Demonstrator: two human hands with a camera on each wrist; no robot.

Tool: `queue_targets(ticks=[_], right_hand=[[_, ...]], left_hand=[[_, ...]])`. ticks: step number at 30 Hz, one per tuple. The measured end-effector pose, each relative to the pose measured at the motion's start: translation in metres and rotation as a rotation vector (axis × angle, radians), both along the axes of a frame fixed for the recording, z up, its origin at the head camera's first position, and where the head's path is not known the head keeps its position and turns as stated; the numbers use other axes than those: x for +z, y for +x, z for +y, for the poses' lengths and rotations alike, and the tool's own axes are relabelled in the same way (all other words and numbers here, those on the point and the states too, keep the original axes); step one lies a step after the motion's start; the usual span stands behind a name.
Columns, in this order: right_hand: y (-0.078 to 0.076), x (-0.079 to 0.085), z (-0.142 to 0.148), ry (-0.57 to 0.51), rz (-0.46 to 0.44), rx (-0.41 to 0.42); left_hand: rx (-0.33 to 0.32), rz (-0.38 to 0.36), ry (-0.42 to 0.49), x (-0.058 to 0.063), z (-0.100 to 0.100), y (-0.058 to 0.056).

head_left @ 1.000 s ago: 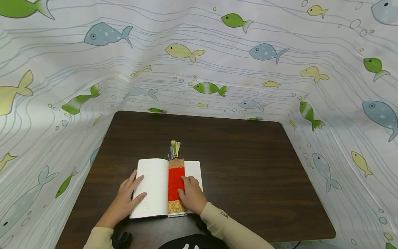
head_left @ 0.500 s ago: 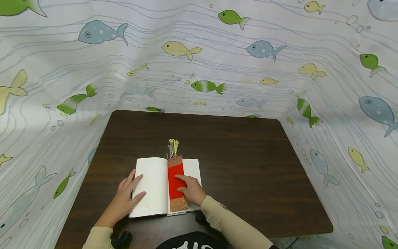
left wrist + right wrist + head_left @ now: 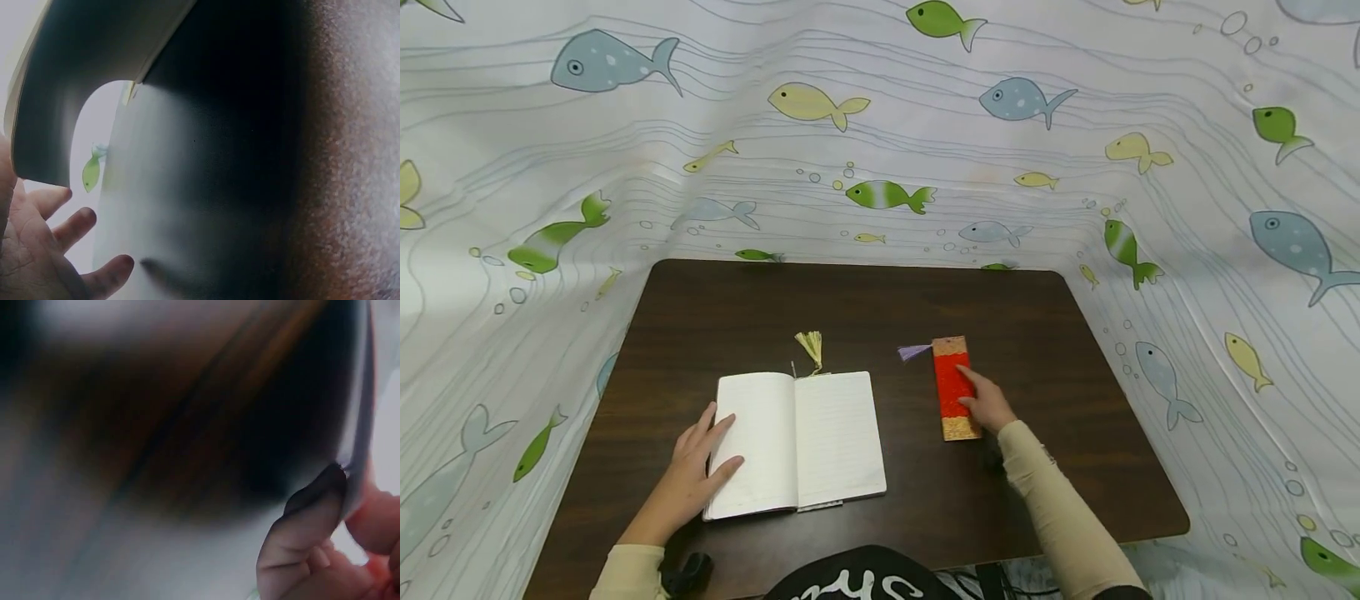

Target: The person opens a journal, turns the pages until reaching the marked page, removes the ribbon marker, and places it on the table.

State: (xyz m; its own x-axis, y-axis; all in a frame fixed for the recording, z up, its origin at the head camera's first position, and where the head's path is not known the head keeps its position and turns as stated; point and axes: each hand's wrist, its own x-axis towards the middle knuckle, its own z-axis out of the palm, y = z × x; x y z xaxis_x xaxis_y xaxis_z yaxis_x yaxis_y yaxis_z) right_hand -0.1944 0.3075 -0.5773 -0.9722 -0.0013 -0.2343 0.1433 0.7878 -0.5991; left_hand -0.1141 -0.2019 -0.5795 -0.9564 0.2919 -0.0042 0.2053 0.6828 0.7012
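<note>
A notebook (image 3: pixel 838 437) lies spread at two pale pages on the brown table. My left hand (image 3: pixel 681 475) rests on its left page's outer edge, thumb over the page and fingers apart; the left wrist view has the fingers extended beside the dark cover (image 3: pixel 47 106). To the right of the notebook, my right hand (image 3: pixel 990 407) pinches a red bookmark (image 3: pixel 950 382) with glittery gold ends. A purple tassel (image 3: pixel 914 352) trails left from its top. Thumb and finger meet at the bookmark's thin edge (image 3: pixel 360 425) in the right wrist view. A yellow tassel (image 3: pixel 810 347) sticks out above the notebook.
The dark wood table (image 3: pixel 850 296) has a fish-print sheet (image 3: pixel 880 150) around its back and sides. A black item with white lettering (image 3: pixel 865 575) shows at the bottom edge. Cables (image 3: pixel 1030 590) hang below the table's front at the right.
My right hand has carried the red bookmark and its purple tassel off the notebook to the right, baring the right page. The left hand stays on the left page. The head view has shifted slightly.
</note>
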Motion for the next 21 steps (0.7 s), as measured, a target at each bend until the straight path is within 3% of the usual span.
queue_targets(ticks=[5,10,15,21], right_hand=[[-0.013,-0.004,0.093,0.242,0.040,-0.019],[-0.014,-0.006,0.154,0.365,0.035,-0.142],[-0.012,-0.005,0.182,0.410,-0.037,-0.214],[-0.011,-0.002,0.185,0.461,-0.016,-0.188]], left_hand=[[0.013,-0.011,-0.012,0.001,-0.001,0.001],[0.027,-0.011,-0.022,0.000,0.000,0.000],[0.032,-0.027,-0.025,0.000,0.003,0.000],[0.038,-0.041,-0.038,0.000,0.003,0.001]])
